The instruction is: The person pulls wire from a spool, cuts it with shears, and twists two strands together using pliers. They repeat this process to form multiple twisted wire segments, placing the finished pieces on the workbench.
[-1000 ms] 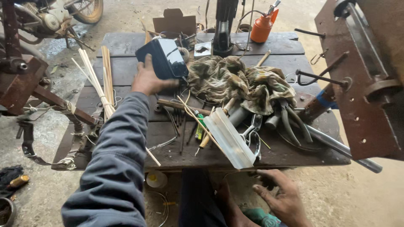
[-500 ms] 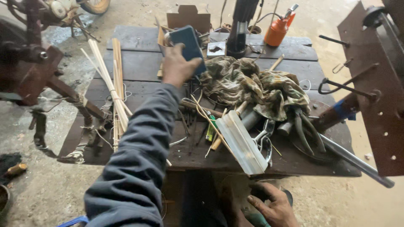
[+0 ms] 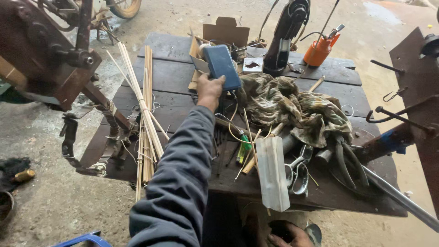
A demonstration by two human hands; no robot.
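I note the left hand (image 3: 210,89) grasping the dark phone (image 3: 222,66), now carried further toward 12 o'clock; right hand (image 3: 288,237) fingers unclear.

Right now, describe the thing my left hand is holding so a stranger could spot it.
On the dark wooden workbench, follow the grey sleeve to the left hand. It grips a dark blue, rounded rectangular case, smooth and solid-coloured, unlike the crumpled patterned cloth beside it.
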